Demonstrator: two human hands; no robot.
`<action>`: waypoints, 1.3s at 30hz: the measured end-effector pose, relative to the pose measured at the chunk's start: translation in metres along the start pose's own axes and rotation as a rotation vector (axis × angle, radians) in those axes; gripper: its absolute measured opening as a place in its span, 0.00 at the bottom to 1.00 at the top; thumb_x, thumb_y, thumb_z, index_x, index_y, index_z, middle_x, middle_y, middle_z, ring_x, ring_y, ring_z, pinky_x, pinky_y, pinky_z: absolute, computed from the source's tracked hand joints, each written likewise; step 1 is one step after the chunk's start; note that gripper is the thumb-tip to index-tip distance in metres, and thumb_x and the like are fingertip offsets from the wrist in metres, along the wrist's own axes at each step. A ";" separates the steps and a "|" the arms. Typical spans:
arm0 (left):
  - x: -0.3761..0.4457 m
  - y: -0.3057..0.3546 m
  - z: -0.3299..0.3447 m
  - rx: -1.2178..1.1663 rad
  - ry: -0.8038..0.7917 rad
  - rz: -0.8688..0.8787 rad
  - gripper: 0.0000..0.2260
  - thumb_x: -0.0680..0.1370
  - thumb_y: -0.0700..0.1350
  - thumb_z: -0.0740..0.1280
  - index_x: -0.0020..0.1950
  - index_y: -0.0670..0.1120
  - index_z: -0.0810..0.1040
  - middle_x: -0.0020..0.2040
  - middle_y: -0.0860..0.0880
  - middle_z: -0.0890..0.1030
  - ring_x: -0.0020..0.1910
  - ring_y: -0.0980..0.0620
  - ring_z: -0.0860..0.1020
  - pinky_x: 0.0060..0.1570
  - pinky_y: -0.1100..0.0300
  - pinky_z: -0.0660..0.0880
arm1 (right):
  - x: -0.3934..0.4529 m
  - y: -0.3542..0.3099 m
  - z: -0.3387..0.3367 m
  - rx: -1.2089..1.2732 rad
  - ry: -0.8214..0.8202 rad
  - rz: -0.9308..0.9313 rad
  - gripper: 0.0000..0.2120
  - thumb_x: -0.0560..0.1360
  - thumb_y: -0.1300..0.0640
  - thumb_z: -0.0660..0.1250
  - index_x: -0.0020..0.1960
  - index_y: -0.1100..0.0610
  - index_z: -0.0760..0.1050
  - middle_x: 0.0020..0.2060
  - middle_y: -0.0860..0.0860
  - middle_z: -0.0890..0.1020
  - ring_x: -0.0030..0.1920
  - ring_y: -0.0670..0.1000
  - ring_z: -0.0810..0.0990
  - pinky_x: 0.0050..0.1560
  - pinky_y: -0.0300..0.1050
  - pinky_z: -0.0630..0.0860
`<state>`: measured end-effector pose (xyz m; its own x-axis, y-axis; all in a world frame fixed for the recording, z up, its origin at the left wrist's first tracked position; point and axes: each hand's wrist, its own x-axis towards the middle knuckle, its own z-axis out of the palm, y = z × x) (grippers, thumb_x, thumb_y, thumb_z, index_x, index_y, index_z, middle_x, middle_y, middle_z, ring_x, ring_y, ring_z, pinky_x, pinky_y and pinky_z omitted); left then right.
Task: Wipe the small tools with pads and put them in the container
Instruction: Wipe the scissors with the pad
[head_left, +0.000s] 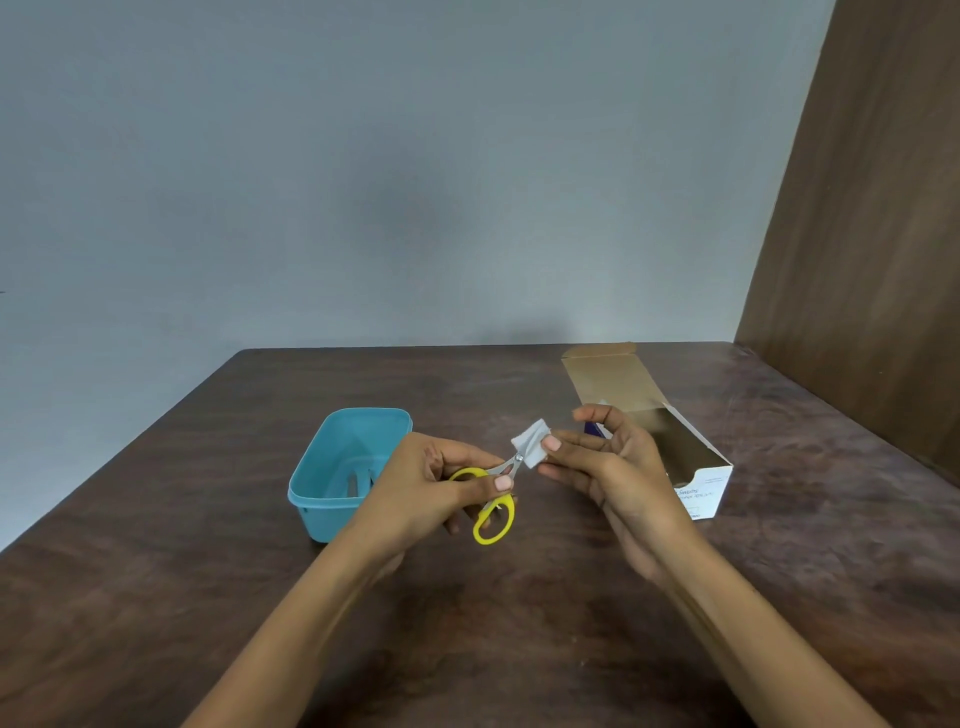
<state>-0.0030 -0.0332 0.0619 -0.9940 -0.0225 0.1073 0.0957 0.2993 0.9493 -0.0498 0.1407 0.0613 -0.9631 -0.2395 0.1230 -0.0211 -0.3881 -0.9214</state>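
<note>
My left hand (436, 483) grips small scissors (493, 512) by their yellow handles, above the table and just right of the blue container. The blades point up and right and are wrapped in a white pad (531, 444). My right hand (608, 467) pinches that pad around the blades with thumb and fingers. The blue plastic container (317, 467) stands open on the table at the left, with a small metal tool (354, 482) lying inside it.
An open cardboard box (696, 467) lies on its side behind my right hand, flap raised, with something dark blue at its mouth. The brown wooden table (519, 623) ends at a grey wall behind. A brown panel (883, 234) rises at the right.
</note>
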 end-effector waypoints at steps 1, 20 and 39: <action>0.000 0.000 0.000 0.001 0.001 -0.002 0.02 0.71 0.43 0.73 0.43 0.48 0.85 0.36 0.47 0.86 0.30 0.57 0.80 0.24 0.68 0.69 | 0.000 0.000 -0.001 0.015 0.008 0.004 0.15 0.70 0.72 0.68 0.51 0.59 0.69 0.36 0.58 0.84 0.37 0.52 0.84 0.37 0.39 0.81; 0.005 -0.008 0.005 -0.142 0.096 0.013 0.05 0.75 0.39 0.69 0.49 0.45 0.83 0.36 0.45 0.83 0.30 0.55 0.79 0.37 0.61 0.78 | 0.008 0.010 -0.007 -0.204 0.247 -0.298 0.09 0.69 0.69 0.72 0.43 0.58 0.76 0.37 0.55 0.82 0.40 0.51 0.83 0.39 0.38 0.80; 0.012 -0.015 0.015 -0.304 0.304 0.036 0.12 0.81 0.37 0.59 0.56 0.46 0.81 0.50 0.42 0.83 0.50 0.48 0.82 0.54 0.55 0.78 | 0.001 0.025 0.002 -0.582 -0.103 -0.089 0.06 0.70 0.54 0.73 0.41 0.56 0.85 0.33 0.48 0.85 0.36 0.43 0.81 0.41 0.45 0.80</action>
<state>-0.0174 -0.0241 0.0443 -0.9332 -0.3106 0.1809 0.1866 0.0115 0.9824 -0.0509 0.1293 0.0395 -0.9206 -0.3245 0.2172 -0.2721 0.1343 -0.9528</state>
